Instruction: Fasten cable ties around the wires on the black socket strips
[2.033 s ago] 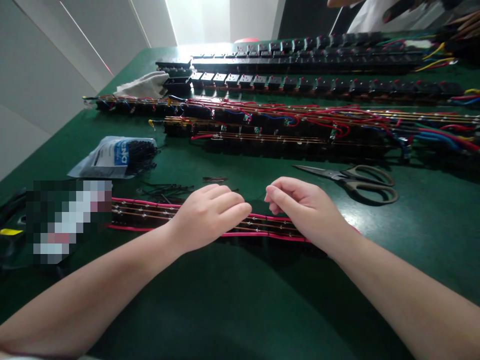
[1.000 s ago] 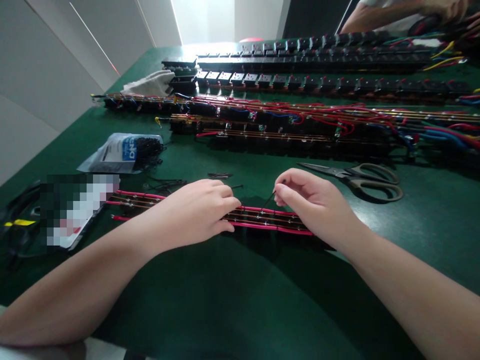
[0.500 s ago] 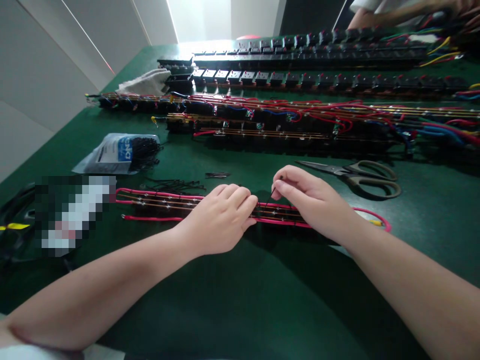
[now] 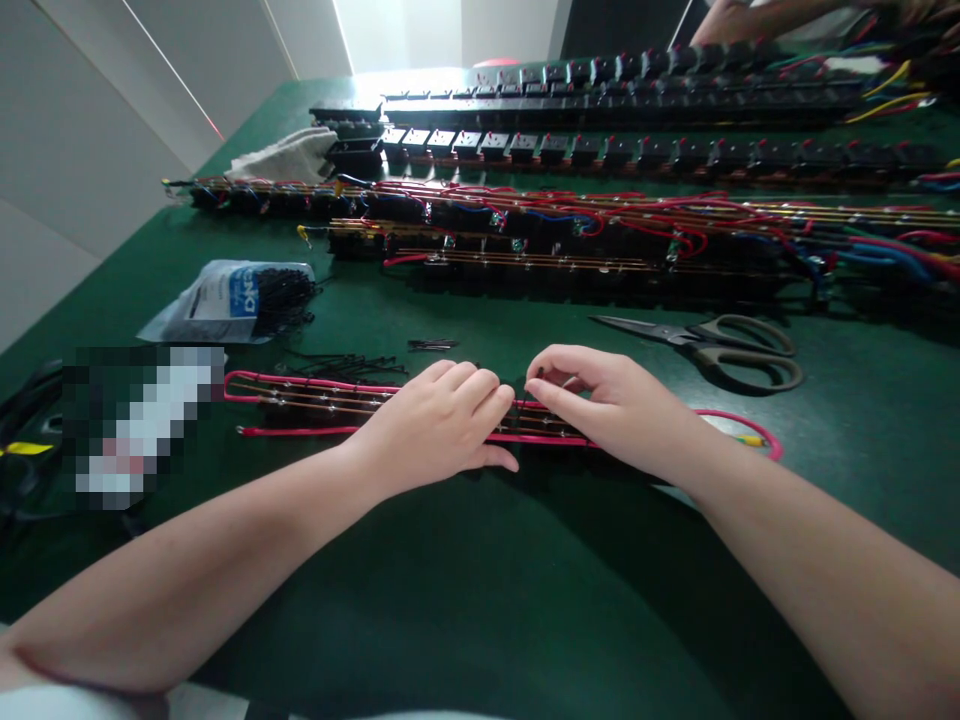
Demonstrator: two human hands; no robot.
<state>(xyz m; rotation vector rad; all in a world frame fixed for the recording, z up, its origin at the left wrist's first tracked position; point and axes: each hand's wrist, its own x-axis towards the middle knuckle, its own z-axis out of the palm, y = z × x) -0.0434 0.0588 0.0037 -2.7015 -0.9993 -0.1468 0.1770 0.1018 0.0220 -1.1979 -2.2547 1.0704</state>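
A short black socket strip with brass rods and a thick red wire lies across the table in front of me. My left hand rests over its middle, fingers curled over the far side and thumb sticking out at the near side. Close to it on the right, my right hand pinches a thin black cable tie between thumb and forefinger, over the strip. Where the tie runs under the wire is hidden. The red wire bends in a loop beyond my right wrist, beside a yellow-green piece.
Open scissors lie behind my right hand. Loose cable ties, a few short black pieces and a bag of ties lie at the left. Long wired strips span the back; a co-worker's arm shows there.
My right hand has moved left and slightly down with the cable tie, nearer to my left hand. My left thumb has spread away from the strip's near side.
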